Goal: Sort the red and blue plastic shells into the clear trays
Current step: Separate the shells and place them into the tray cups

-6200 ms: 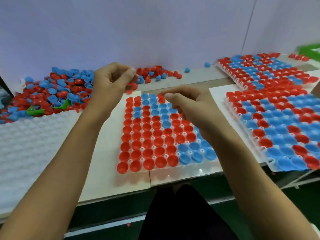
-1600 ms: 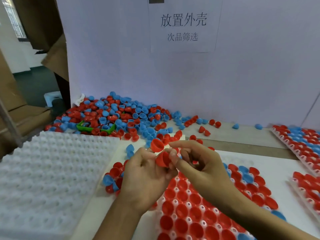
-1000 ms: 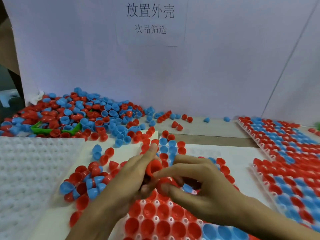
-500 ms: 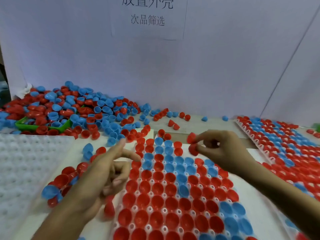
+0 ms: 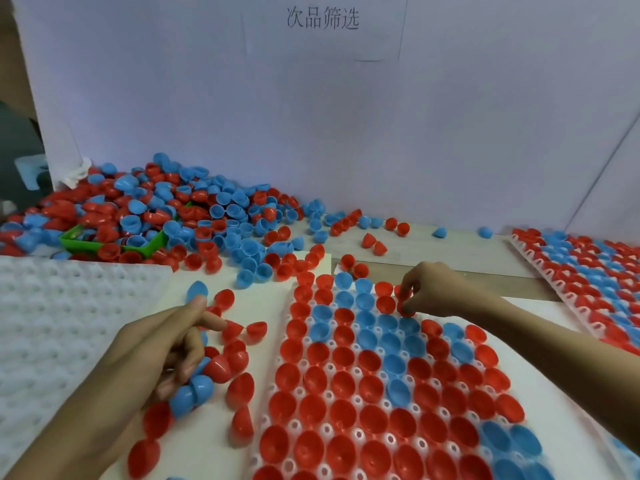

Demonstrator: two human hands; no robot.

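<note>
Big pale wall [image 5: 346,133] w/ a printed sign [image 5: 322,18] fills the far side. Below it, far left, a large loose pile of shells [image 5: 180,216], red & blue mixed, half burying a green bin [image 5: 145,245]. White dimpled foam sheet [image 5: 62,327] lies near left. Centre-near: clear tray [image 5: 388,438] on a white board, nearly every pocket filled w/ red & blue shells, open sides up. 2nd filled tray [image 5: 588,271] sits far right, tilted against the bench edge. Small scatter of shells [image 5: 239,386] lies on the board between foam & centre tray. Left hand [image 5: 162,348] rests over that scatter, index finger straight, other fingers loosely curled & touching a red and a blue shell; whether it actually grips one, can't tell. Right hand [image 5: 426,289] reaches to the tray's far rows, thumb & fingertips pinching a red shell [image 5: 403,306] right at a pocket there; seated or not, can't tell.
</note>
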